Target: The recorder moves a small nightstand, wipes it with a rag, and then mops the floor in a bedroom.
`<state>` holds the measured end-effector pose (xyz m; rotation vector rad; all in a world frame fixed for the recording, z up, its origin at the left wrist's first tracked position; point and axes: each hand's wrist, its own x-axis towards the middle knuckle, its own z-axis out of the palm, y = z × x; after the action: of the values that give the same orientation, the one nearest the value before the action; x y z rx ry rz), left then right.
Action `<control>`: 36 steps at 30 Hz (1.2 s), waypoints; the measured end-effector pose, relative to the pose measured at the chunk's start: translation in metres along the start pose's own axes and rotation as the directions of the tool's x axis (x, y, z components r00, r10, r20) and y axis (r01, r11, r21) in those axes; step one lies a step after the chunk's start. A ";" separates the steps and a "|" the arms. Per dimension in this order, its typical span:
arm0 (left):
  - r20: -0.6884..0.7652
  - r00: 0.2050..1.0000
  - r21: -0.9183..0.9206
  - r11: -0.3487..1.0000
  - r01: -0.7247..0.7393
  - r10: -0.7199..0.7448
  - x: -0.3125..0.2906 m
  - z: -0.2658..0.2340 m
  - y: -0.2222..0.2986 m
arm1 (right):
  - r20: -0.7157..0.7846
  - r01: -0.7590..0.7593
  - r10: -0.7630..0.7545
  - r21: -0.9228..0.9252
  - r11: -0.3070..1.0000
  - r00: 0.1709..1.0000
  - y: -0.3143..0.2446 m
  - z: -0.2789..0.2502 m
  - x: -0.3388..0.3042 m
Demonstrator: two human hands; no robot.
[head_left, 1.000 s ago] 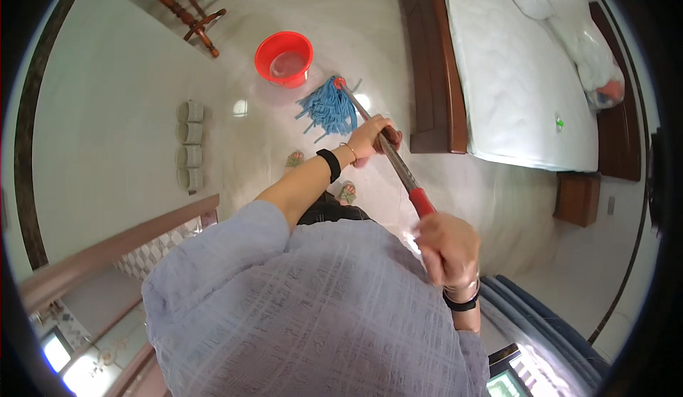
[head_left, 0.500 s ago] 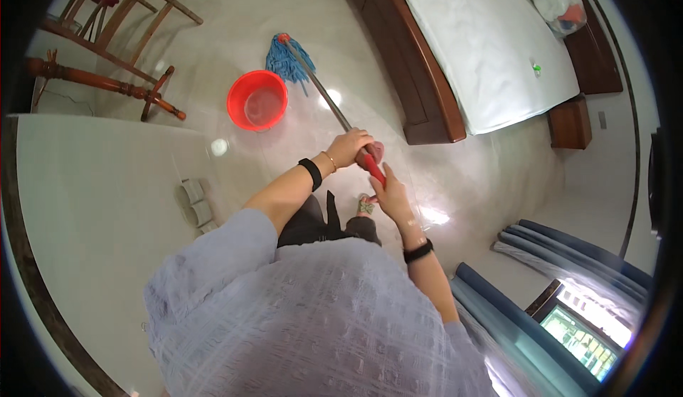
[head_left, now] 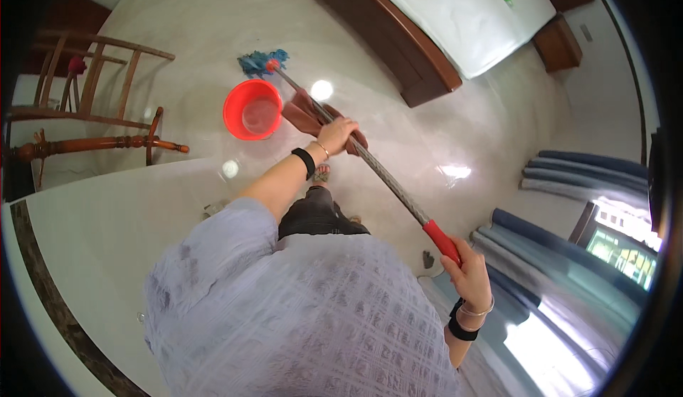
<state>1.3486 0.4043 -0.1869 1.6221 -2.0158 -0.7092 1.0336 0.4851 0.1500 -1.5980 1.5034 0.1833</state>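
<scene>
A long mop (head_left: 391, 181) runs slantwise across the view, held in both of my hands. My left hand (head_left: 337, 136) is closed around the middle of its grey pole. A brownish-red, cloth-like piece (head_left: 306, 114) hangs about the pole at that hand; how it is attached I cannot tell. My right hand (head_left: 466, 272) grips the red handle end (head_left: 442, 240), low and to the right. Blue strands of the mop head (head_left: 255, 63) lie spread on the floor, just beyond a red bucket (head_left: 231, 109). The bucket stands upright, apart from my hands.
A wooden bed (head_left: 420, 70) with a white mattress stands at the far right, a small brown cabinet (head_left: 558, 45) beside it. Wooden furniture (head_left: 107, 119) with turned legs is on the left. Blue-grey curtains (head_left: 569, 255) hang at the right. Slippers (head_left: 212, 210) lie beside the white panel.
My right hand has moved down and right with the handle end, away from my left hand. The left hand now sits farther along the pole. The mop head has shifted left.
</scene>
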 end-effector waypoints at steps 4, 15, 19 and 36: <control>0.314 0.939 -0.075 0.990 -0.123 0.140 -0.016 0.061 0.053 | -0.214 0.077 -0.088 -0.059 0.995 0.973 0.041 0.045 -0.048; 0.732 0.424 -0.432 0.845 -0.315 0.533 -0.131 0.191 0.261 | -0.379 -0.332 0.289 -0.052 0.942 0.879 0.130 0.067 -0.270; 0.632 0.425 -0.603 0.756 -0.254 0.648 -0.142 0.206 0.343 | -0.555 -0.585 0.395 -0.214 0.783 0.732 0.111 0.066 -0.327; 0.622 0.553 -0.442 0.832 -0.337 0.554 -0.058 0.179 0.294 | -0.716 -0.797 0.369 -0.459 0.391 0.593 0.134 0.072 -0.234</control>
<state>1.0282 0.5317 -0.1360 0.5832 -2.5612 -1.5198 0.8939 0.7226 0.1931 -1.6518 2.7011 1.0260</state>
